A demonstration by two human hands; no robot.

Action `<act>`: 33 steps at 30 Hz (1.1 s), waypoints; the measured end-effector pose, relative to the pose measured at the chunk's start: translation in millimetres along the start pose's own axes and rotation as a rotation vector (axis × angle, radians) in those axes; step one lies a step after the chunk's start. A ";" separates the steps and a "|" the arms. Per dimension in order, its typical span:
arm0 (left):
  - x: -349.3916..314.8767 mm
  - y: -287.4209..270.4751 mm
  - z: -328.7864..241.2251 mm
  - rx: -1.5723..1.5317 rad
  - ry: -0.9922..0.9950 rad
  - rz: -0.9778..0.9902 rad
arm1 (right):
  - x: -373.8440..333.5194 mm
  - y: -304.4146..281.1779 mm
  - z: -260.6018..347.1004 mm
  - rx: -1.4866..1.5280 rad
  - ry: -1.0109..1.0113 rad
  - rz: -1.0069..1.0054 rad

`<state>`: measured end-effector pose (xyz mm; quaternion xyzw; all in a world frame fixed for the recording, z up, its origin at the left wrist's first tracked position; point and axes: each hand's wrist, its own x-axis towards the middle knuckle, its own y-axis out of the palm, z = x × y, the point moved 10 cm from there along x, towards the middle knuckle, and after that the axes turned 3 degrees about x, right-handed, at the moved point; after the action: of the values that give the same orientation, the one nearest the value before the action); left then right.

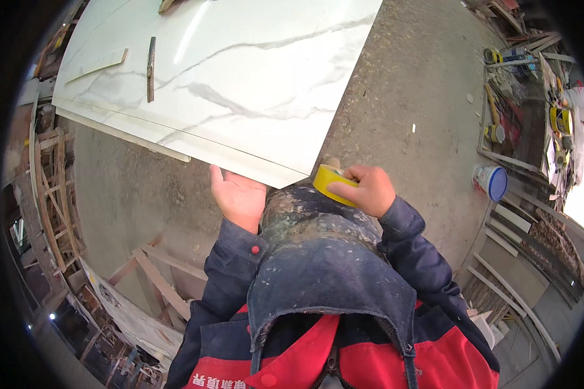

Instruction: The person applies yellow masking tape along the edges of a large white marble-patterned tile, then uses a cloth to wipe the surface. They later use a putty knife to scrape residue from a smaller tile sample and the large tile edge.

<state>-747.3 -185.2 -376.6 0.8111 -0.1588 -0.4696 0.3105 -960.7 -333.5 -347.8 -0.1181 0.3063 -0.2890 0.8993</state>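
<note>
A large white slab with grey marble veins (272, 71) fills the upper part of the view. Along its near edge runs a narrow strip of the same pattern (220, 152), split off by a thin dark line. Beneath this strip my left hand (239, 196) lies palm up, its thumb outside the edge and its other fingers partly hidden under the slab. My right hand (372, 189) grips a roll of yellow tape (328, 183) by the slab's near right corner. The roll is close to that corner; whether it touches I cannot tell.
On the slab lie a dark stick (151, 69) and a thin light offcut (98, 65). A white bucket with a blue rim (490, 181) stands on the floor at right, near racks of tools and strips. Wooden frames (162, 282) are at lower left.
</note>
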 end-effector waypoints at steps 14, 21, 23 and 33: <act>1.5 9.4 1.4 0.023 0.023 0.024 | 5.3 3.5 -9.8 -0.013 -0.013 0.000; 1.4 11.9 2.2 0.035 0.028 0.054 | 4.4 1.0 -10.4 -0.030 -0.023 -0.016; 1.3 11.5 2.6 0.034 0.027 0.058 | 4.4 1.0 -10.8 -0.032 -0.014 -0.011; 0.5 10.6 2.2 0.051 0.025 0.013 | 4.4 2.0 -9.9 -0.048 -0.009 -0.010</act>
<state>-748.5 -194.3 -370.8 0.8235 -0.1721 -0.4530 0.2951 -963.1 -334.9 -358.5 -0.1423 0.3086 -0.2855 0.8961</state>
